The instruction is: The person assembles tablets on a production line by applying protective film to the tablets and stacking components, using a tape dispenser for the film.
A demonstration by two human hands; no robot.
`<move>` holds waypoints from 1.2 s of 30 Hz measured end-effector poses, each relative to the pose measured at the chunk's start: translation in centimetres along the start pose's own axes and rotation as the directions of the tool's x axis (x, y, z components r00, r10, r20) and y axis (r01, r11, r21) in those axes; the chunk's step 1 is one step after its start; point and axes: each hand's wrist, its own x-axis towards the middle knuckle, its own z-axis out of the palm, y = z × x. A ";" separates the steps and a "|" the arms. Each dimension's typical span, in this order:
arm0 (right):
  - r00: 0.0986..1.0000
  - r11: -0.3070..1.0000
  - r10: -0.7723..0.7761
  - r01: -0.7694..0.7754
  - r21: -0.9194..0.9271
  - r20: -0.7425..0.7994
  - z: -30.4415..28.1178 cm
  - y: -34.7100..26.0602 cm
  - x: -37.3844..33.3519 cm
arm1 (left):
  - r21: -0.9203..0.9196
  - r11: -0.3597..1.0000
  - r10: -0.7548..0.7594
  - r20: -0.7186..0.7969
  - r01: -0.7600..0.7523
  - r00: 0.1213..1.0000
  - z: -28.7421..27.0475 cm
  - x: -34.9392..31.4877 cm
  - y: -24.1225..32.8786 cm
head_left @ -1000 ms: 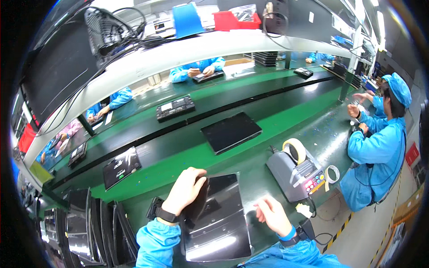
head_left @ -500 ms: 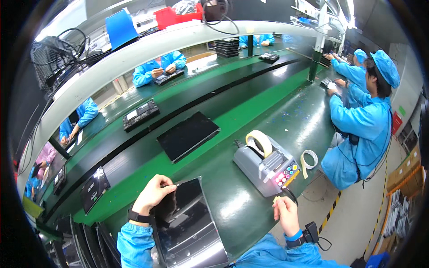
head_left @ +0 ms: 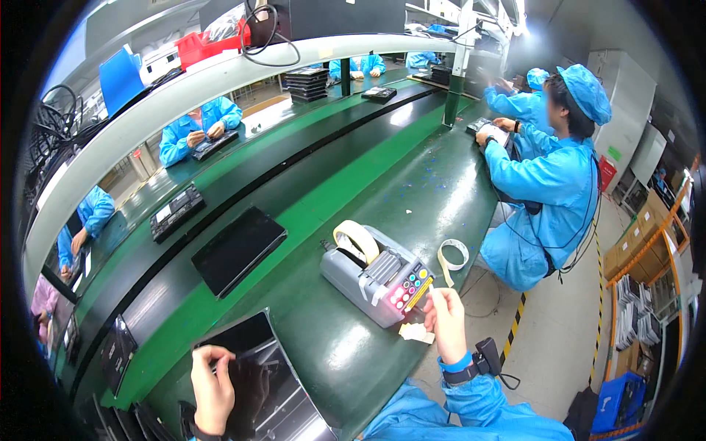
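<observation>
A dark, glossy flat panel (head_left: 290, 397) lies along the near edge of the green bench, with bright reflections across its surface. Over its left side is my left hand (head_left: 212, 389), its thumb and fingers pinched together; anything between them is too small to make out. My right hand (head_left: 447, 323) is raised beside the front of a grey tape dispenser (head_left: 371, 275) with coloured buttons. Its fingertips are closed, and what they hold, if anything, cannot be made out. Crumpled cream-coloured scraps (head_left: 417, 333) sit by the bench edge, just left of that hand.
A loose tape roll (head_left: 454, 255) rests right of the dispenser. Farther off lie a black flat device (head_left: 239, 250) and an open unit (head_left: 176, 212). A co-worker in blue (head_left: 540, 176) sits at the right. Shelves with cartons (head_left: 636, 235) stand beyond the floor.
The view has swung right, so the bench things appear farther left. My right hand has come up nearer the dispenser's front, uncovering the cream scraps. My left hand has shifted down along the panel's side.
</observation>
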 end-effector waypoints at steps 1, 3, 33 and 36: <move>1.000 1.000 -0.004 0.004 0.000 -0.001 0.1 -0.3 0.8 | -0.060 0.997 -0.047 -0.069 0.043 0.997 0.2 -0.8 0.6; 0.991 0.991 -0.103 0.095 -0.095 -0.086 0.4 -0.4 2.7 | 0.104 0.993 0.058 0.035 -0.061 0.998 -0.7 -1.9 2.0; 0.993 0.927 0.100 -0.067 0.369 -0.069 0.0 3.9 1.7 | 0.103 0.984 0.143 0.052 -0.148 0.988 -1.3 -4.0 3.3; 0.984 0.970 0.147 -0.163 0.179 0.100 0.9 3.6 -0.4 | 0.124 0.984 0.128 -0.010 -0.125 0.992 -1.3 -4.6 2.8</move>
